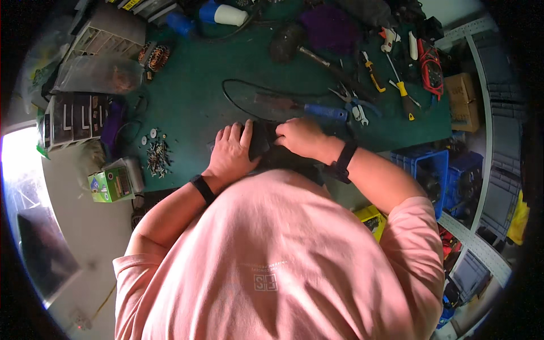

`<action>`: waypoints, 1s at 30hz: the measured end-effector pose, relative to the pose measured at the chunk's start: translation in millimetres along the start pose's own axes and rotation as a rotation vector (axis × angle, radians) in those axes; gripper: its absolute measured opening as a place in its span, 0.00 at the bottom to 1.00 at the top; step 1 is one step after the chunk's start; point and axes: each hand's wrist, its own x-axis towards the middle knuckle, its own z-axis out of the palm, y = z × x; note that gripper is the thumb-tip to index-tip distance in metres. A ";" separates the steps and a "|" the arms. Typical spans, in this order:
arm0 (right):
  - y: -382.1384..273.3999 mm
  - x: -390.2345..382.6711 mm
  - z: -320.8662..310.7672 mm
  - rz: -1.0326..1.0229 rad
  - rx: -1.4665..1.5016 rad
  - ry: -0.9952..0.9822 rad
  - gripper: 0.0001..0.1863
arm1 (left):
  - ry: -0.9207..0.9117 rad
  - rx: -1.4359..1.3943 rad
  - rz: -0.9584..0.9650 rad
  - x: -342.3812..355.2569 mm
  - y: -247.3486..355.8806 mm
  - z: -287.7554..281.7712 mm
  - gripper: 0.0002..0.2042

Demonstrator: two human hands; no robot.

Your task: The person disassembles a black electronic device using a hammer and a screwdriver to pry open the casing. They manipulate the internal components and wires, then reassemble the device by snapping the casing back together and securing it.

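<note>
Near the bench's front edge, my left hand (232, 150) lies flat, fingers stretched out, on a dark, flat block-like piece (260, 140). To its right, my right hand (303, 137) is closed, thumb and fingers curled together at the right side of the dark piece. Whatever sits in those fingers is hidden, and the piece is too dark to name. Just beyond the right hand lies a blue-handled tool (326, 111) with a long dark blade. A black cable (226, 90) curves behind both hands.
A pile of screws (158, 158) lies left on the green bench (198, 68). Pliers (344, 95), a wrench (360, 115), a mallet (288, 44), yellow-handled screwdrivers (402, 89) and a red multimeter (432, 71) lie beyond and right. Blue crates (419, 170) stand below at right.
</note>
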 end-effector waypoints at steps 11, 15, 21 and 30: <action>-35.0 -4.4 2.8 0.198 -0.229 -0.029 0.10 | -0.005 0.025 -0.040 -4.1 6.0 1.1 0.44; -56.1 -2.1 -12.2 0.218 -0.273 -0.009 0.11 | 0.012 0.012 -0.046 -2.8 3.8 -1.0 0.45; -77.1 0.4 -15.4 0.300 -0.358 -0.025 0.10 | 0.019 0.043 -0.053 -4.6 3.9 4.3 0.45; -66.6 1.6 -9.2 0.333 -0.389 0.018 0.11 | -0.019 -0.038 0.026 -2.8 -2.7 -5.7 0.47</action>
